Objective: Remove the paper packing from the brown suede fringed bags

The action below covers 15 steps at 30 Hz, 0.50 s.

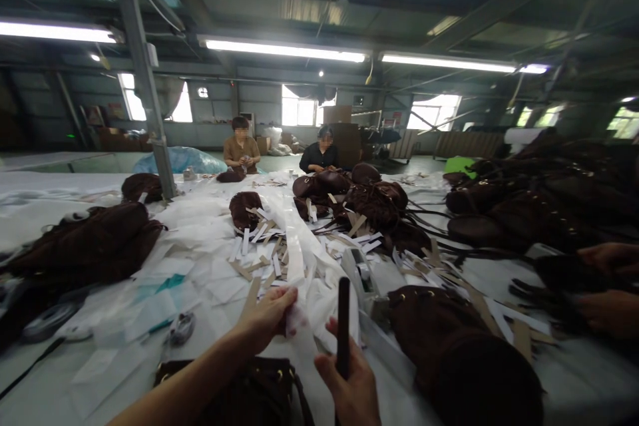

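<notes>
My left hand (274, 313) is closed, thumb and fingers pinched on a thin translucent sheet (298, 321) that looks like plastic. Its fingers show faintly through it. To the right, my right hand (352, 376) grips a dark brown strap (343, 326), which stands upright between thumb and fingers. Below my left forearm lies a dark brown bag (249, 386) with brass-coloured eyelets, partly hidden by the arm. Another brown drawstring bag (449, 339) rests on the table just right of my right hand.
Loose paper and card strips (269, 246) litter the table's middle. Brown bags are heaped at centre (374, 196), left (94, 239) and right (539, 200). Two people sit across the table. Another person's hands (609, 309) work at the right edge. A metal post (144, 80) stands left.
</notes>
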### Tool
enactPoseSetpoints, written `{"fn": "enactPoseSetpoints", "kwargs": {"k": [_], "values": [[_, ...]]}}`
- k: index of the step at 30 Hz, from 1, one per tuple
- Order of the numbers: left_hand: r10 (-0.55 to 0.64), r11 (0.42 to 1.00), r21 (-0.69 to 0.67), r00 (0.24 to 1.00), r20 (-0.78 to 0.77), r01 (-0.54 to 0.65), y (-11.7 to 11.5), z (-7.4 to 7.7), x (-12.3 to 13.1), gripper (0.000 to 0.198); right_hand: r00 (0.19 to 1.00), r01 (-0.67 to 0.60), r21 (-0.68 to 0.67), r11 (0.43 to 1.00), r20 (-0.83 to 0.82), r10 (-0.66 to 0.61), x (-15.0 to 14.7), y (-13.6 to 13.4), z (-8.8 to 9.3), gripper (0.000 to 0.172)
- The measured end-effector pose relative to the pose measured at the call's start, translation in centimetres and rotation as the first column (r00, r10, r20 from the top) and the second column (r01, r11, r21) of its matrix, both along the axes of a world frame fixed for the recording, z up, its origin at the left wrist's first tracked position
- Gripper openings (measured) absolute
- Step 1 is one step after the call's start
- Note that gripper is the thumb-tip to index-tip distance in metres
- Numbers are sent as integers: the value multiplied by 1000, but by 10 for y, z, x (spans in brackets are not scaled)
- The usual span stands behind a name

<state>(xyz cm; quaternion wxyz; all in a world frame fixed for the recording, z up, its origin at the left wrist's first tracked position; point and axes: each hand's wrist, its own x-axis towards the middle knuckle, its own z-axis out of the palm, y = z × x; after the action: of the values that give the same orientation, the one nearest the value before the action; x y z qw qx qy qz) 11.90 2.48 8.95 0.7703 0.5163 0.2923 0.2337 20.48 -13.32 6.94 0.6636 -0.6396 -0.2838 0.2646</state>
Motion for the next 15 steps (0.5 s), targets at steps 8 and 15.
{"fn": "enactPoseSetpoints", "kwargs": {"k": [8,15], "values": [[195,979,-71,979,63,-191,5,4,-19,29,958,-264,-43,964,-123,257,-32,3,-13,43],[370,909,-228,927,61,-348,10,-5,-38,18,968,-201,-107,974,-175,180,-46,-17,-10,46]]}}
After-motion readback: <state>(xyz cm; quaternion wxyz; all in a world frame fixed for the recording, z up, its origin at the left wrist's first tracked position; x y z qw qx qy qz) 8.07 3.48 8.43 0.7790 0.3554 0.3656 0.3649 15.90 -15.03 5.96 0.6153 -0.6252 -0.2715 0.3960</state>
